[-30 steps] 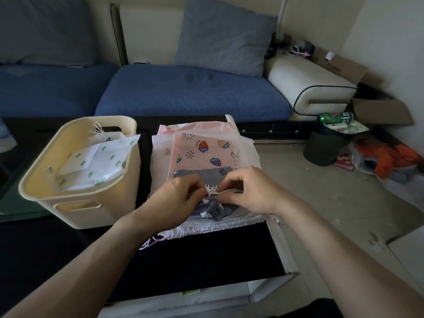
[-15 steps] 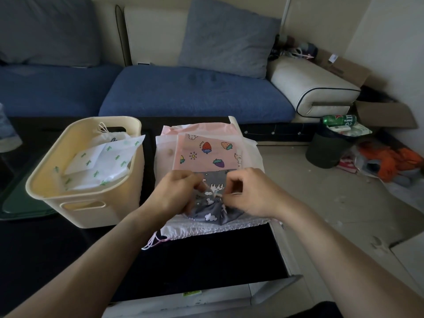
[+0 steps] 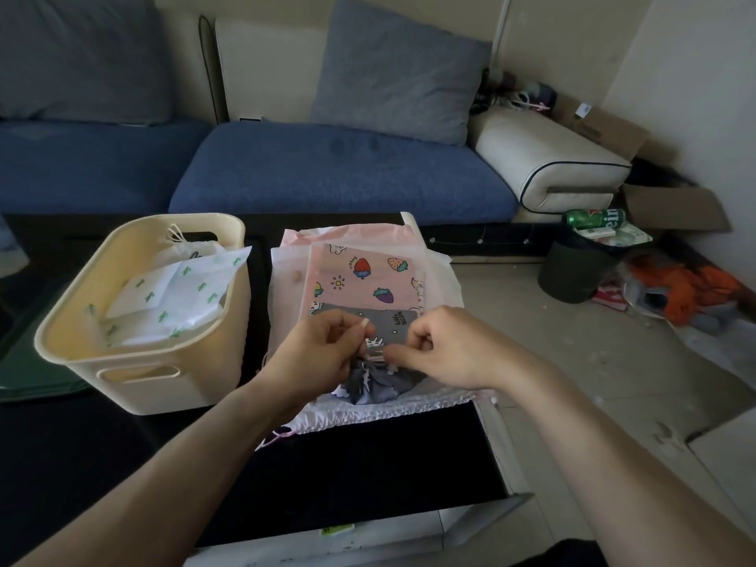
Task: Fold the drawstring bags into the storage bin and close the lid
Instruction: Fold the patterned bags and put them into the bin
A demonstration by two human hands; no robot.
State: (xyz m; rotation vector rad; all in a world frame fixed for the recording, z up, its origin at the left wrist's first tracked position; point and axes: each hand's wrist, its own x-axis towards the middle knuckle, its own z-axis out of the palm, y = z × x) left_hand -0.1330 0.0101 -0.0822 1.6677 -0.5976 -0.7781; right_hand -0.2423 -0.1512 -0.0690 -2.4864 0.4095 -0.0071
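Both hands pinch the grey bag's drawstring

Left hand (image 3: 323,354) and right hand (image 3: 446,345) pinch the cord of the grey drawstring bag (image 3: 380,374), atop the bag stack; cream storage bin (image 3: 135,362) at nine o'clock.

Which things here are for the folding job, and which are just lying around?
For the job:
grey bag, pinched by the left hand and right hand
pink fruit bag
cream bin
white bag with green marks, already in the bin

Just lying about:
green can
black waste bin
cardboard box
orange cloth
grey cushion
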